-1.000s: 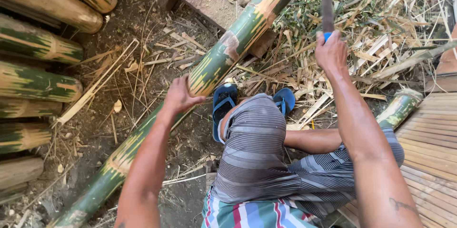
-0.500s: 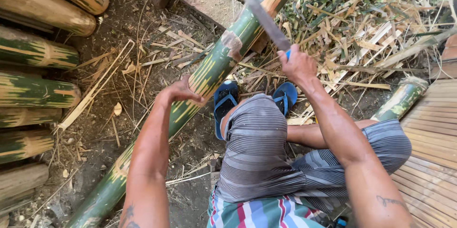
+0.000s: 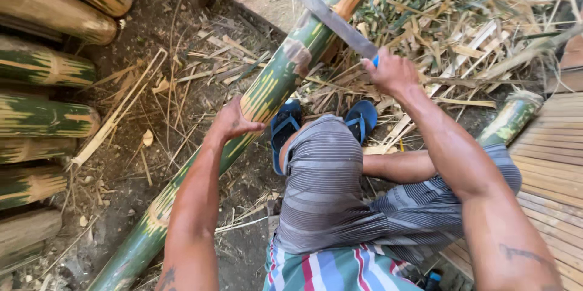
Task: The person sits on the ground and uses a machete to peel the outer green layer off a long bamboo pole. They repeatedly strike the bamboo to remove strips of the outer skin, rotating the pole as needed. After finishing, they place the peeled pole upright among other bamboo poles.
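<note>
The right hand [image 3: 393, 73] is clenched on a blade [image 3: 334, 19] laid across the bamboo pole [image 3: 274, 81] at a shaved patch; the left hand [image 3: 234, 122] presses the pole, fingers spread. Most skin remains green, so little looks stripped; shavings [image 3: 461, 42] litter the ground.

Bare brown dirt ground [image 3: 182, 42] fills the frame. A long green bamboo pole [image 3: 267, 90] lies diagonally across it from lower left to top centre. Cut green-and-yellow bamboo logs [image 3: 42, 115] are stacked along the left edge. Pale dry bamboo shavings [image 3: 461, 42] litter the upper right.
</note>
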